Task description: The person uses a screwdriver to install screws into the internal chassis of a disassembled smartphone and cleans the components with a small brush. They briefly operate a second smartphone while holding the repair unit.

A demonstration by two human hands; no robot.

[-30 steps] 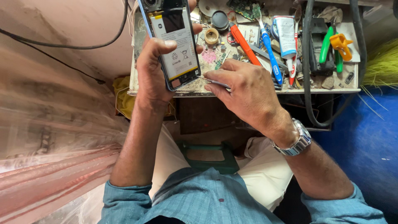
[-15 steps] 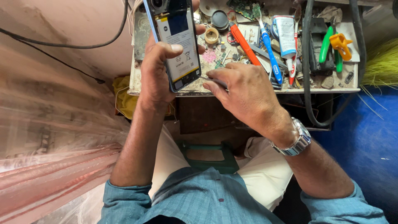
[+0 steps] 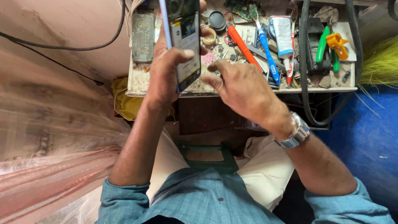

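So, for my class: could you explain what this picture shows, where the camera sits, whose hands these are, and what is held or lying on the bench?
The one picture comes from a camera worn on a person's head, looking down at their own lap and hands. The left hand has its grip around an opened smartphone, held upright. The right hand, with a wristwatch, hovers beside it with nothing visibly in it. Beyond lies a cluttered workbench: a blue toothbrush, an orange cutter, a white tube, a roll of tape.
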